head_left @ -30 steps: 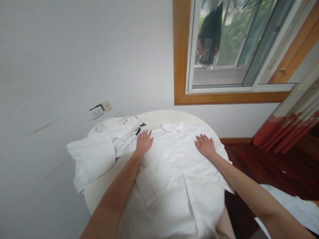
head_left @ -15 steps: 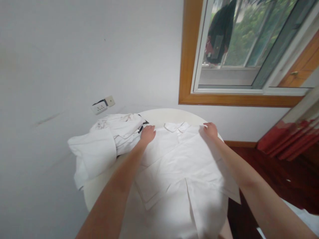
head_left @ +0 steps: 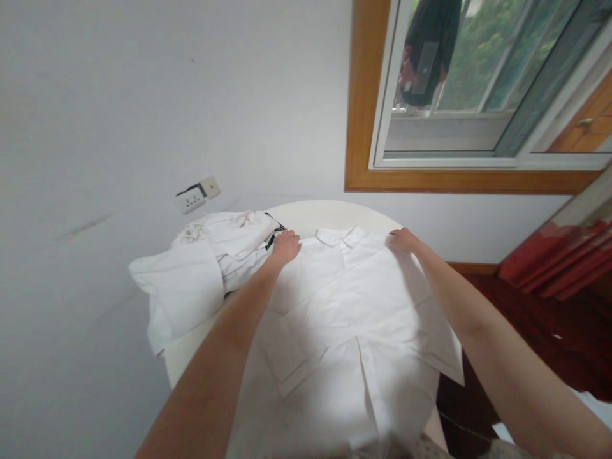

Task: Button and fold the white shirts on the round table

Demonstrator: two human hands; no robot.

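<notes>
A white collared shirt (head_left: 349, 319) lies spread over a round white table (head_left: 306, 217), collar at the far side. My left hand (head_left: 285, 247) is curled on the shirt's left shoulder, fingers closed on the cloth. At the right shoulder, my right hand (head_left: 403, 240) pinches the fabric at the shirt's far edge. Both sleeves are folded in over the body of the shirt.
A pile of crumpled white garments (head_left: 201, 274) lies on the table's left side and hangs over its edge. A wall socket (head_left: 196, 194) sits on the grey wall behind. A wood-framed window (head_left: 459, 102) is at upper right, red curtain (head_left: 564, 255) and dark wooden floor to the right.
Both hands slid from lying flat on the shirt up to its shoulders and closed on the cloth there. The view shifted slightly.
</notes>
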